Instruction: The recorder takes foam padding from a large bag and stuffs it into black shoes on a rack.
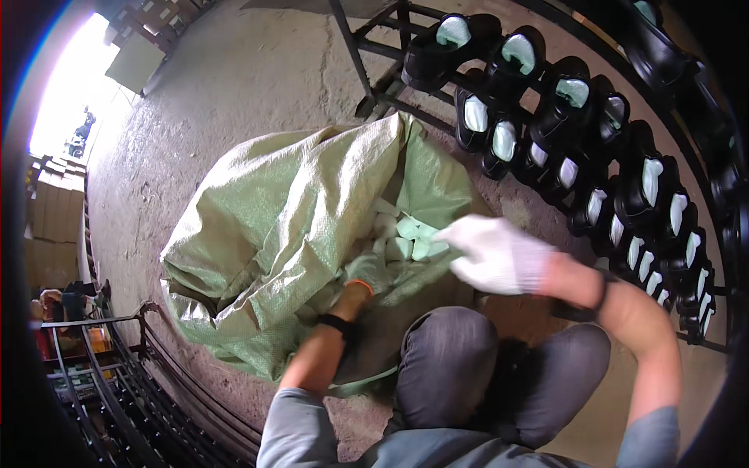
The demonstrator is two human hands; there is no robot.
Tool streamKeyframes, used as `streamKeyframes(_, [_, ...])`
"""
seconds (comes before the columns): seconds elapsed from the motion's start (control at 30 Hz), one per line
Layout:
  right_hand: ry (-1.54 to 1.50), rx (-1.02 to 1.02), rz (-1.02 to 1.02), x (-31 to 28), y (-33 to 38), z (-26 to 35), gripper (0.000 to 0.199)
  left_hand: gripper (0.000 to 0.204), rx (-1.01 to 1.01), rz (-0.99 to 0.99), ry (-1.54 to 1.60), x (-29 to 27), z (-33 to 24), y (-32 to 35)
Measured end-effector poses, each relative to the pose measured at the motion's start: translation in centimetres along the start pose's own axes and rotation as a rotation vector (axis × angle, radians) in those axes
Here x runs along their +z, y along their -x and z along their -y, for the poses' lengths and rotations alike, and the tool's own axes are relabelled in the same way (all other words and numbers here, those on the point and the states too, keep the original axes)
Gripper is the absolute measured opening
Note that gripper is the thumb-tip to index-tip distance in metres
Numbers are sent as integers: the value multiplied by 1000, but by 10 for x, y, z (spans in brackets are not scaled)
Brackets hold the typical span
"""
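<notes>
A large pale green woven sack (289, 226) lies slumped on the floor before my knees, its mouth gaping. Rounded white and mint-green pieces (413, 236) fill the opening; their exact kind is unclear. My left hand (368, 271), in a whitish glove with an orange cuff, reaches into the sack among them, its fingers mostly hidden. At the right side of the mouth is my right hand (495, 253), in a white glove. Its fingertips are smeared by motion beside the mint-green pieces, so any hold on one cannot be made out.
On the right, a black metal rack (382, 51) carries rows of black shoes (562, 101) with pale inserts in their openings. Another dark rack (148, 374) stands at lower left. Stacked cardboard boxes (56, 210) line the left side, on the concrete floor (265, 70).
</notes>
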State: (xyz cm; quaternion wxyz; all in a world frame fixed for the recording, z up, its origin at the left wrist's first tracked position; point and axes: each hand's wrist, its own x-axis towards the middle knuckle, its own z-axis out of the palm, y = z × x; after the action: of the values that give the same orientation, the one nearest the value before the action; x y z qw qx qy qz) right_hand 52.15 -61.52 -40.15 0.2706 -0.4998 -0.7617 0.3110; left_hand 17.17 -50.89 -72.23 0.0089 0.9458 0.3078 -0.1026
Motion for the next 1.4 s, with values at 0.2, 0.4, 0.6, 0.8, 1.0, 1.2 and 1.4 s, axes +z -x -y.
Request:
streamKeyframes(0.2, [1038, 426, 157, 169, -49, -144, 39, 111, -461, 374, 579, -178, -96, -76])
streamKeyframes(0.4, [497, 562, 179, 160, -32, -147, 49, 99, -259, 418, 263, -155, -105, -61])
streamKeyframes(0.6, [375, 519, 337, 61, -26, -48, 47, 77, -279, 329, 383, -116, -98, -71])
streamKeyframes(0.8, [-106, 296, -505, -90, 82, 29, 29, 67, 29, -123, 861, -153, -78, -82])
streamKeyframes(1.0, [-518, 479, -818, -115, 129, 20, 25, 55, 194, -230, 1088, -383, -102, -49])
streamKeyframes(1.2, [-82, 438, -502, -117, 134, 47, 94, 63, 403, -323, 1085, -420, -173, -106])
streamKeyframes(1.4, [-460, 156, -1140, -151, 154, 23, 35, 60, 454, -281, 1147, -438, -191, -132])
